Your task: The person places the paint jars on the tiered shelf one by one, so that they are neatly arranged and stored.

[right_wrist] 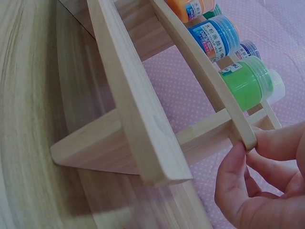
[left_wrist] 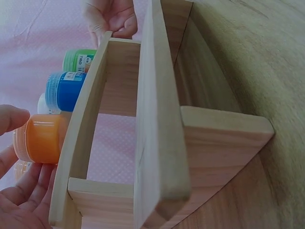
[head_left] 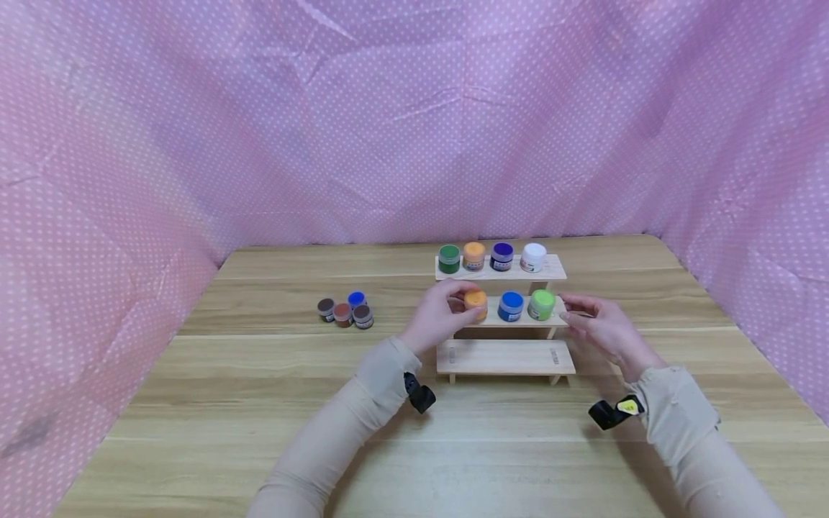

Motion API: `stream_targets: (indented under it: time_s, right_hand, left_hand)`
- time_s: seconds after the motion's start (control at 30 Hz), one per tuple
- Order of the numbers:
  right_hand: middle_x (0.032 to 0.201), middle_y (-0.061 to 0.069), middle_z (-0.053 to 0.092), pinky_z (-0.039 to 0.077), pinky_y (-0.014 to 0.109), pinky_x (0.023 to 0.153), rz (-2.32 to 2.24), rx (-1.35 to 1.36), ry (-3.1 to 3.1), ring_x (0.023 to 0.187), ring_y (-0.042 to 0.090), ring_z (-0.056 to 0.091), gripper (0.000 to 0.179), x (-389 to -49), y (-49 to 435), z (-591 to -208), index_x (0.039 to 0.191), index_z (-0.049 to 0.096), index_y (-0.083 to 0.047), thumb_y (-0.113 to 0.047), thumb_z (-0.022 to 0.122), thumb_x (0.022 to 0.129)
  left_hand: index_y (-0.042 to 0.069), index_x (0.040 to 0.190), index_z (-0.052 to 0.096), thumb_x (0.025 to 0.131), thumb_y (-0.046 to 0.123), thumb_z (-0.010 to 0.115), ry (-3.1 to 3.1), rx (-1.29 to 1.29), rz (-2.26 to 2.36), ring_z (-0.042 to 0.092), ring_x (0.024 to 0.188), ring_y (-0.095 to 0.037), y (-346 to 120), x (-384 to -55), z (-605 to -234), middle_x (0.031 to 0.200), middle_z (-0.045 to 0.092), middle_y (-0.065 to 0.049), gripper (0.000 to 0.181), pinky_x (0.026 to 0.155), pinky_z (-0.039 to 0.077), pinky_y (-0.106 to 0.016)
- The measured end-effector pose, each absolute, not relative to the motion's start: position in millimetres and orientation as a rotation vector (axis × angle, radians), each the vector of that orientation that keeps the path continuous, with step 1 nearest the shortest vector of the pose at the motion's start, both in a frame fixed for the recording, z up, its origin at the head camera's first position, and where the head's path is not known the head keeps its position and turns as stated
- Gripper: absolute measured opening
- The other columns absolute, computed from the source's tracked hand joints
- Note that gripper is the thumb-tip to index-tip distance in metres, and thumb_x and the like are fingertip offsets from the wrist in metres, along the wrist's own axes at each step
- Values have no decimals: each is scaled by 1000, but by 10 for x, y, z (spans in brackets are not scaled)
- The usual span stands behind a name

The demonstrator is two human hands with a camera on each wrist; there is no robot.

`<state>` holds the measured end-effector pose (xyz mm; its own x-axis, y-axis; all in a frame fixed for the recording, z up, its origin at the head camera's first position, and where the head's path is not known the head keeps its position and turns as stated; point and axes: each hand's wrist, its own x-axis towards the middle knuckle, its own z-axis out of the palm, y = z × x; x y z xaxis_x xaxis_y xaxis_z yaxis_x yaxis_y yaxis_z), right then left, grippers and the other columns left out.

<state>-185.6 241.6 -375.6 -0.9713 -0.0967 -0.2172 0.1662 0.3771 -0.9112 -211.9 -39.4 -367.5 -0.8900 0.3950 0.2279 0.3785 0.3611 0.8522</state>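
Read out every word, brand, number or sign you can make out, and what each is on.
"水粉画颜料": blue jar.
"neo", possibly only part of a word: light green jar.
Too small or blurred: finer print on both, print on the held orange jar and other jars, marks on the lowest step, yellow tag.

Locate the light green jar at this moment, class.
In the head view, the light green jar stands toward the right end of the middle shelf, between the blue jar and the right hand.
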Motion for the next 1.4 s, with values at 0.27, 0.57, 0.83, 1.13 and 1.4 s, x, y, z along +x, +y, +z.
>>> stream_targets:
  time_s: [0.27,0.57,0.83,1.13,1.4]
  right_hand:
    - [117,3,50,50,12,73,-1629,29,2431,85,-8,51,58,-1847,2420,-3768,142,29,3,-15,54,93]
    - [127,14,46,50,12,73,-1589,17,2465,86,-9,49,57,-1835,2411,-3785,142,29,2,-17,53,94]
    - [123,9,48,49,11,73,-1587,7,2472,86,-10,49,56,-1840,2421,-3798,142,29,2,-16,52,94]
    - [104,-13,49,49,11,71,-1637,21,2434,84,-8,50,57,-1828,2416,-3789,142,29,2,-17,52,94]
    - [105,-12,49,49,11,72,-1655,39,2413,84,-8,50,58,-1827,2416,-3800,143,28,1,-19,52,95]
  left_hand:
    - [9,113,63,82,17,71,2649,783,1509,59,90,-12,-365,-2132,-3683,104,62,-4,33,81,52,-17]
    - [9,113,63,82,18,71,2658,785,1496,58,90,-12,-339,-2138,-3701,103,61,-3,34,80,51,-18]
    - [9,113,64,82,18,71,2661,774,1480,58,90,-11,-335,-2138,-3687,103,61,-4,34,79,51,-16]
    - [9,113,64,82,20,71,2674,786,1447,58,88,-11,-334,-2142,-3687,101,61,-3,33,79,50,-16]
    - [10,115,62,84,20,69,2633,769,1449,58,94,-12,-337,-2143,-3676,108,61,-4,34,84,51,-18]
